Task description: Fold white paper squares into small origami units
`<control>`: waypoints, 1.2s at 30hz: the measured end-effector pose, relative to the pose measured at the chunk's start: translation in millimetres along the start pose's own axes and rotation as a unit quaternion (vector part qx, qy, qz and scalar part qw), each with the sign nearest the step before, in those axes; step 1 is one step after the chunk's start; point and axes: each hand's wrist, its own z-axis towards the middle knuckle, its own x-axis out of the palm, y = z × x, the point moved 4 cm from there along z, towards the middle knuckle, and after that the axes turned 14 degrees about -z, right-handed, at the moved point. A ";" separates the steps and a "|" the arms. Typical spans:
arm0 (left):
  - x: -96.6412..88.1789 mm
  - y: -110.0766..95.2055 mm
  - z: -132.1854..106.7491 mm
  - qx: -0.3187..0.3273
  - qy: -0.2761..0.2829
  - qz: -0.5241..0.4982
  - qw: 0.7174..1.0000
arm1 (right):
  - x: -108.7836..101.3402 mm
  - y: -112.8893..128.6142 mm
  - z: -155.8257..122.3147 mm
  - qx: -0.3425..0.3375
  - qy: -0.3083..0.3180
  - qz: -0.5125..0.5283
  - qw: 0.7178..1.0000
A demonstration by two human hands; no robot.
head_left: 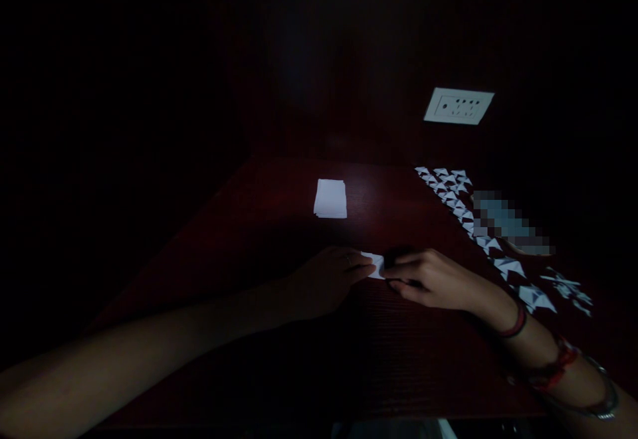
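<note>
A small folded piece of white paper (pixel 377 265) lies between my two hands near the middle of the dark red table (pixel 279 226). My left hand (pixel 336 278) grips its left side with the fingertips, and a ring shows on one finger. At the paper's right edge, the fingers of my right hand (pixel 423 278) are drawn together and touch it. Bracelets circle my right wrist. Beyond the hands rests a stack of white paper sheets (pixel 330 198).
Rows of folded white paper pieces (pixel 456 208) run along the table's right side. Beside them lie a blurred-out object (pixel 511 223) and some thin white paper scraps (pixel 568 287). A white socket plate (pixel 458 106) is on the dark wall behind.
</note>
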 end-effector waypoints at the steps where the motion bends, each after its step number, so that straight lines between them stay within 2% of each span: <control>1: 0.3 0.3 0.1 -0.003 0.004 0.002 1.000 | -0.1 1.1 0.0 -0.008 0.006 0.008 1.000; 9: 2.1 2.8 -0.4 -0.005 0.003 0.008 1.000 | -3.6 1.9 -1.5 -0.012 0.016 0.034 0.999; 15: -2.9 -2.7 -0.8 -0.019 -0.002 0.032 0.999 | 0.1 -7.5 -0.8 0.035 -0.038 0.033 0.998; 20: 0.9 -0.9 0.2 0.007 0.015 0.026 1.000 | 5.5 -8.2 -1.2 0.017 -0.006 0.003 1.000; 25: 2.3 2.4 0.3 0.009 0.004 0.014 1.000 | 1.9 -6.9 -2.6 0.005 -0.018 -0.024 1.000; 36: 2.9 1.7 -1.4 -0.010 0.013 0.015 1.000 | -2.9 -3.0 -4.6 -0.018 0.037 0.024 0.999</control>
